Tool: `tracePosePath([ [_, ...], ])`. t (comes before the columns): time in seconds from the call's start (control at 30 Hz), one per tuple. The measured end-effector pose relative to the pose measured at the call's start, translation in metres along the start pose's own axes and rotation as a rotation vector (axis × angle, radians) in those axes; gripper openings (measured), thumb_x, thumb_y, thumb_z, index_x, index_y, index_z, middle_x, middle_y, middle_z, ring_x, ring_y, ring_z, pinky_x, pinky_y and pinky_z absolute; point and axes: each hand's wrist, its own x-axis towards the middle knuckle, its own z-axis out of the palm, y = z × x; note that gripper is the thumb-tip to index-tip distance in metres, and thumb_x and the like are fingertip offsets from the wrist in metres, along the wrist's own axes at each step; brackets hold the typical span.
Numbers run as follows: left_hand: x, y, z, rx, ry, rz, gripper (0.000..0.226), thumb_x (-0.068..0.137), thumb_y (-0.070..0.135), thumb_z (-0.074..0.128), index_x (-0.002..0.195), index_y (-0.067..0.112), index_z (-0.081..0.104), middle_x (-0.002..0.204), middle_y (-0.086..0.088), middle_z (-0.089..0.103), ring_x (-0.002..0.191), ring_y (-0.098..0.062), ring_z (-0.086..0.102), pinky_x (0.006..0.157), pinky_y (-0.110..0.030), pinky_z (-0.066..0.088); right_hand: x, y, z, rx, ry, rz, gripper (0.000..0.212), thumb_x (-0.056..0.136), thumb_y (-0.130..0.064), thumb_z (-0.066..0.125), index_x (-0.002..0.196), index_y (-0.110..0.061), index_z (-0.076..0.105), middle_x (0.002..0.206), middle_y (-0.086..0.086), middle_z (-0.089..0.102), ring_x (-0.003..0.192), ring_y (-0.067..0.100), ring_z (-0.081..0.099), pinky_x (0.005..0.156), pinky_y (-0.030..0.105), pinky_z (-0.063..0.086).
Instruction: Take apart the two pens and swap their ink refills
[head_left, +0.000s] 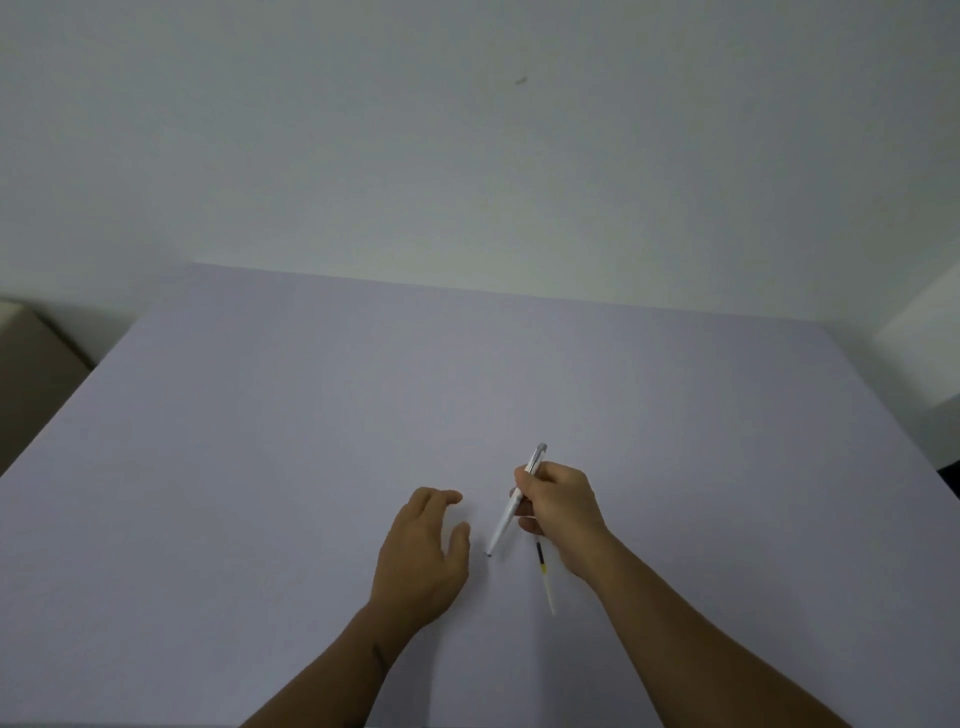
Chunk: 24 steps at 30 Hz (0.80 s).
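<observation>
A white pen (514, 503) with a silver clip end stands tilted, tip down on the worktop (260, 441). Beside it a thin refill (544, 577), dark then yellow-banded then pale, slants downward.

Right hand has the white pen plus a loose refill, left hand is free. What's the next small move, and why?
Probably bring the open left hand to the white pen's tip end to unscrew it: the right hand grips the barrel, and the loose refill dangles beneath.

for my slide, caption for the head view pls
Right hand holds a white pen and a loose refill; empty left hand hovers nearby.
</observation>
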Motion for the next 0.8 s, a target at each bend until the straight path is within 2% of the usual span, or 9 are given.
tracePosePath([
  [0.07, 0.002, -0.019, 0.002, 0.241, -0.094, 0.066, 0.049, 0.093, 0.035, 0.045, 0.138, 0.016, 0.045, 0.141, -0.002, 0.047, 0.126, -0.02, 0.047, 0.106, -0.035, 0.042, 0.003, 0.009, -0.002, -0.145, 0.024, -0.047, 0.022, 0.092, -0.019, 0.059, 0.085, 0.0, 0.068, 0.072, 0.011, 0.065, 0.062, 0.019, 0.06, 0.065, 0.038, 0.057],
  [0.13, 0.003, -0.036, 0.006, 0.437, -0.181, 0.069, 0.062, 0.093, 0.04, 0.035, 0.15, 0.015, 0.028, 0.157, -0.007, 0.029, 0.143, -0.025, 0.028, 0.117, -0.041, 0.025, 0.005, 0.02, -0.001, -0.359, 0.031, -0.094, 0.02, 0.087, -0.018, 0.057, 0.076, -0.001, 0.06, 0.062, 0.004, 0.053, 0.059, 0.02, 0.051, 0.062, 0.036, 0.048],
  [0.2, 0.003, -0.05, 0.011, 0.55, -0.233, 0.051, 0.069, 0.093, 0.043, 0.029, 0.154, 0.015, 0.014, 0.163, -0.009, 0.013, 0.149, -0.026, 0.011, 0.121, -0.046, 0.012, 0.005, 0.03, 0.003, -0.54, 0.034, -0.119, 0.017, 0.087, -0.019, 0.058, 0.075, -0.006, 0.058, 0.063, 0.0, 0.053, 0.062, 0.023, 0.054, 0.064, 0.034, 0.047],
  [0.23, 0.002, -0.056, 0.014, 0.578, -0.246, 0.042, 0.07, 0.093, 0.044, 0.027, 0.155, 0.014, 0.01, 0.163, -0.01, 0.008, 0.149, -0.027, 0.007, 0.122, -0.049, 0.008, 0.005, 0.034, 0.006, -0.599, 0.033, -0.13, 0.013, 0.088, -0.02, 0.059, 0.083, -0.008, 0.061, 0.07, 0.002, 0.058, 0.07, 0.025, 0.06, 0.068, 0.036, 0.049],
  [0.27, 0.002, -0.061, 0.017, 0.593, -0.253, 0.035, 0.071, 0.093, 0.045, 0.026, 0.155, 0.013, 0.009, 0.164, -0.011, 0.005, 0.15, -0.028, 0.004, 0.121, -0.052, 0.006, 0.005, 0.038, 0.009, -0.646, 0.026, -0.136, 0.013, 0.089, -0.021, 0.058, 0.095, -0.01, 0.063, 0.079, 0.004, 0.064, 0.079, 0.029, 0.064, 0.073, 0.037, 0.051],
  [0.33, 0.0, -0.07, 0.022, 0.599, -0.266, 0.023, 0.073, 0.093, 0.047, 0.024, 0.155, 0.011, 0.008, 0.164, -0.012, 0.002, 0.15, -0.029, 0.0, 0.121, -0.055, 0.004, 0.008, 0.046, 0.015, -0.72, 0.008, -0.13, 0.029, 0.09, -0.022, 0.057, 0.118, -0.016, 0.058, 0.1, 0.01, 0.067, 0.092, 0.033, 0.064, 0.079, 0.037, 0.052],
  [0.4, -0.003, -0.077, 0.026, 0.598, -0.259, 0.024, 0.073, 0.093, 0.048, 0.021, 0.155, 0.01, 0.008, 0.164, -0.011, 0.001, 0.15, -0.028, -0.003, 0.121, -0.055, 0.003, 0.012, 0.053, 0.022, -0.785, -0.01, -0.136, 0.036, 0.091, -0.023, 0.057, 0.126, -0.018, 0.052, 0.108, 0.013, 0.064, 0.094, 0.033, 0.064, 0.078, 0.037, 0.052],
  [0.6, -0.006, -0.087, 0.033, 0.583, -0.209, 0.05, 0.073, 0.092, 0.047, 0.026, 0.154, 0.01, 0.013, 0.164, -0.01, 0.005, 0.15, -0.025, -0.004, 0.12, -0.056, 0.004, 0.022, 0.07, 0.037, -0.927, -0.016, -0.194, 0.035, 0.09, -0.019, 0.059, 0.123, -0.014, 0.049, 0.112, 0.01, 0.061, 0.096, 0.032, 0.063, 0.076, 0.036, 0.049],
  [0.8, -0.006, -0.091, 0.035, 0.582, -0.205, 0.043, 0.074, 0.091, 0.048, 0.03, 0.154, 0.012, 0.014, 0.164, -0.008, 0.006, 0.15, -0.022, -0.005, 0.121, -0.055, 0.006, 0.025, 0.072, 0.044, -0.972, 0.033, -0.259, 0.032, 0.086, -0.017, 0.061, 0.114, -0.012, 0.047, 0.106, 0.009, 0.062, 0.092, 0.033, 0.064, 0.066, 0.032, 0.038],
])
